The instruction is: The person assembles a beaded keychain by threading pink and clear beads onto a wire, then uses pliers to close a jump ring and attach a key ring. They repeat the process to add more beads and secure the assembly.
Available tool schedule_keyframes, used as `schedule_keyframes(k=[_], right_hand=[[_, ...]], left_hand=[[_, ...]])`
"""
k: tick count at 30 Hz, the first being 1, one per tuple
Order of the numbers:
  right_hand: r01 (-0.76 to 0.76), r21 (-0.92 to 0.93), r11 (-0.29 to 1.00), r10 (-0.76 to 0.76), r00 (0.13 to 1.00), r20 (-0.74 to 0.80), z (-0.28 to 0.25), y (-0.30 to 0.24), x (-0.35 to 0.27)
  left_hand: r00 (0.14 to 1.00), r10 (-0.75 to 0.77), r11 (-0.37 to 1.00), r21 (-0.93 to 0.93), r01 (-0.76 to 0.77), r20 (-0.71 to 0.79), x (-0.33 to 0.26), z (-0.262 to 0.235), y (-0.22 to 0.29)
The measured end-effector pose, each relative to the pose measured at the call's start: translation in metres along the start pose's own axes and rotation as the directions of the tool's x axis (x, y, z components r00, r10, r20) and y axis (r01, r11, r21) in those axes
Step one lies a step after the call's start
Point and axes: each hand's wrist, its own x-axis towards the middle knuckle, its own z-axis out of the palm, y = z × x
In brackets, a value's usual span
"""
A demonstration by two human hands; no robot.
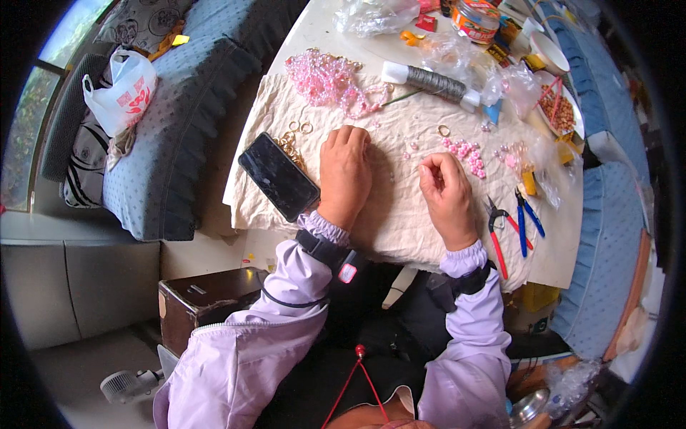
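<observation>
Resting knuckles-up on a crumpled cream cloth (400, 214), the person's left hand (344, 175) lies with its fingers curled under, and whether anything sits inside that loose fist cannot be told. The right hand (446, 194) rests on the same cloth a little apart from it, fingers bent inward with the tips pinched together near the thumb; anything held there is too small to make out. Both forearms come up from the lower edge in pale lilac sleeves (286, 314) with dark straps at the wrists. The cloth covers a white bench (321, 28). Just beyond the right hand lies a small cluster of loose pink beads (466, 154), and a few single beads are scattered between the two hands. Beside the left hand, on its outer side, a black phone (279, 176) lies face up and slanted, with a heap of small gold rings (291, 140) near its far end. Farther back, a pile of strung pink beads (332, 82) spreads over the cloth's edge, next to a spool of grey thread (432, 83). To the right of the right hand, red-handled pliers (496, 232) and blue-handled pliers (525, 214) lie side by side. A blue sofa (179, 107) stands left of the bench, carrying a white plastic bag (123, 89).
</observation>
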Motion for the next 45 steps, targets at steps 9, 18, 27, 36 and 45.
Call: schedule_keyframes(k=[9, 18, 27, 36, 45], right_hand=[[0.01, 0.04, 0.999, -0.008, 0.999, -0.041, 0.0, 0.007, 0.0], [0.037, 0.071, 0.997, -0.033, 0.998, -0.05, 0.001, 0.007, 0.001], [0.072, 0.014, 0.997, -0.072, 0.997, -0.039, 0.003, 0.01, 0.002], [0.042, -0.009, 0.999, -0.042, 0.999, 0.02, 0.002, 0.011, 0.001], [0.041, -0.089, 0.995, -0.036, 0.998, 0.049, 0.003, 0.008, 0.001]], left_hand=[[0.983, 0.158, 0.985, -0.079, -0.151, 0.093, 0.009, 0.003, -0.004], [0.928, 0.26, 0.935, -0.309, -0.173, 0.267, -0.001, -0.017, 0.011], [0.952, 0.188, 0.981, -0.081, -0.173, 0.242, -0.011, -0.021, 0.006], [0.949, 0.192, 0.977, -0.134, -0.163, 0.249, -0.022, -0.027, 0.01], [0.984, 0.06, 0.998, 0.02, -0.065, 0.168, -0.029, -0.027, 0.009]])
